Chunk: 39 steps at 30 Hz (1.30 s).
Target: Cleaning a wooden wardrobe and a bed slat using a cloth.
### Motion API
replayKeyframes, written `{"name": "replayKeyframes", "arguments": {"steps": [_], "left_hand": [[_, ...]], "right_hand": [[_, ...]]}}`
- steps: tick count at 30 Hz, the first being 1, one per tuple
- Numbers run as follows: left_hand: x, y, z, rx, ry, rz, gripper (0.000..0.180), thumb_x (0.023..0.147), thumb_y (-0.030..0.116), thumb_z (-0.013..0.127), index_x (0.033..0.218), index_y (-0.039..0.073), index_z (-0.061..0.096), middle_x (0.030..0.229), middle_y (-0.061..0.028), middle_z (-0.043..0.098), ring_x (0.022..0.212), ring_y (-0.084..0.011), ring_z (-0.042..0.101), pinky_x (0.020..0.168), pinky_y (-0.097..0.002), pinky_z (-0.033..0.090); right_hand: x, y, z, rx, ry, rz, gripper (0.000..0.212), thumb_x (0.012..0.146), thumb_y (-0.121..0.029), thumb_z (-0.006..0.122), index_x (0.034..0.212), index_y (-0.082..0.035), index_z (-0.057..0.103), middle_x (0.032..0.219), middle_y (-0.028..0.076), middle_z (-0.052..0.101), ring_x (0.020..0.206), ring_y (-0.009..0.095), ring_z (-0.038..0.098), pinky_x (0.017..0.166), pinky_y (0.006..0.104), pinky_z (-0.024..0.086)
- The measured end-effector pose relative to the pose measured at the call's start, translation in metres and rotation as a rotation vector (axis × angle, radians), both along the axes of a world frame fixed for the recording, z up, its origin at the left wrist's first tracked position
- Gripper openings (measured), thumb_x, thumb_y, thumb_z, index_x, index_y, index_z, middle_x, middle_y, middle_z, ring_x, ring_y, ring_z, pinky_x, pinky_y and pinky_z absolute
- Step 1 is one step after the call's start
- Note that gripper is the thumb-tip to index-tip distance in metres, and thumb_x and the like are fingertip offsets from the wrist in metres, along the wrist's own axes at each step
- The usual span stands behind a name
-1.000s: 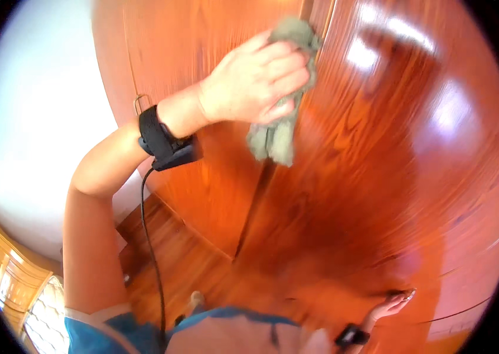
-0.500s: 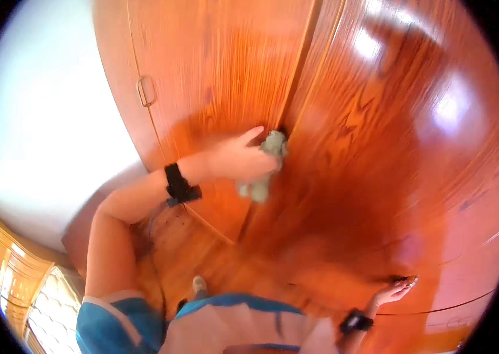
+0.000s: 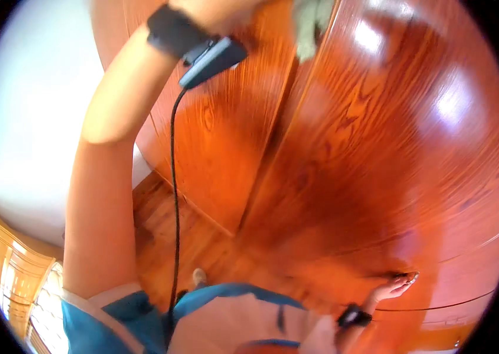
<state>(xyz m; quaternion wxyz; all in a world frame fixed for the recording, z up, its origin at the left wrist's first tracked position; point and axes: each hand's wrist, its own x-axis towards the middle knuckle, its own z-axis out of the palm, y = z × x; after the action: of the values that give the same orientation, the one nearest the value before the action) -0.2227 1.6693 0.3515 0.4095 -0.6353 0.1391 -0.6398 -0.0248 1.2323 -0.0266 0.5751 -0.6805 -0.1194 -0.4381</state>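
Left hand (image 3: 240, 7) way up now, mostly cut off by the top of my view; only its heel shows, fingers hidden, so can't tell whether they're clamped on anything. Half a second ago it was low, down the gap with the cloth in its fingers. Green cloth (image 3: 306, 35) has gone up too: its lower end hangs at the upper part of the gap, by the left edge of the right door panel (image 3: 367, 147); the rest is out of sight. Lower gap, covered by hand and cloth before, is now bare, down to the bottom right corner of the left door panel (image 3: 220, 153). Raised forearm now covers the left panel's metal handle, plain to see a moment ago. Black wrist device (image 3: 213, 61) has risen with the arm; its cord (image 3: 175, 177) hangs nearly straight, was looser. Right hand (image 3: 391, 288) hardly shifted, low by the right panel, fingers bent near something small and shiny; too small to tell whether it's gripped. Pale shoe (image 3: 199, 276) same spot on the wooden floor (image 3: 172, 242).
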Motion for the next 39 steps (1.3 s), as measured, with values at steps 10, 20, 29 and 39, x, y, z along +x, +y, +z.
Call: {"name": "replayKeyframes", "arguments": {"steps": [10,20,29,39], "left_hand": [[-0.018,0.011,-0.215,-0.123,0.665,0.153,0.024,0.064,0.035,0.057,0.071,0.014,0.049,0.063,0.0013,0.039,0.059,-0.0127,0.042,0.087,-0.0444,0.033],[-0.021,0.027,-0.087,-0.050,0.327,0.138,0.019,0.067,0.029,0.054,0.078,0.014,0.051,0.082,0.0000,0.052,0.076,-0.0121,0.050,0.095,-0.0483,0.025],[-0.009,0.008,0.126,0.201,-0.178,0.082,0.019,0.068,0.016,0.049,0.084,0.005,0.048,0.087,-0.0104,0.050,0.089,-0.0245,0.047,0.088,-0.0383,0.030],[0.003,0.003,0.152,0.095,-0.210,-0.072,0.016,0.072,0.012,0.041,0.084,0.002,0.048,0.082,-0.0141,0.049,0.086,-0.0281,0.045,0.081,-0.0376,0.032]], "right_hand": [[0.013,-0.007,-0.011,0.043,-0.013,0.067,0.043,0.089,-0.023,0.032,0.123,0.002,0.032,0.127,0.015,0.032,0.116,0.026,0.033,0.094,0.0349,0.029],[0.019,-0.014,-0.024,-0.191,-0.183,0.073,0.051,0.089,-0.032,0.028,0.124,0.005,0.028,0.130,0.016,0.028,0.119,0.025,0.030,0.098,0.0336,0.022],[-0.019,0.017,0.014,-0.046,-0.022,-0.024,0.035,0.089,-0.018,0.036,0.113,0.006,0.043,0.113,0.020,0.047,0.103,0.027,0.046,0.088,0.0352,0.036],[-0.025,0.016,0.007,0.018,0.034,0.026,0.037,0.089,-0.020,0.037,0.114,0.007,0.042,0.114,0.020,0.046,0.104,0.026,0.046,0.089,0.0349,0.035]]}}
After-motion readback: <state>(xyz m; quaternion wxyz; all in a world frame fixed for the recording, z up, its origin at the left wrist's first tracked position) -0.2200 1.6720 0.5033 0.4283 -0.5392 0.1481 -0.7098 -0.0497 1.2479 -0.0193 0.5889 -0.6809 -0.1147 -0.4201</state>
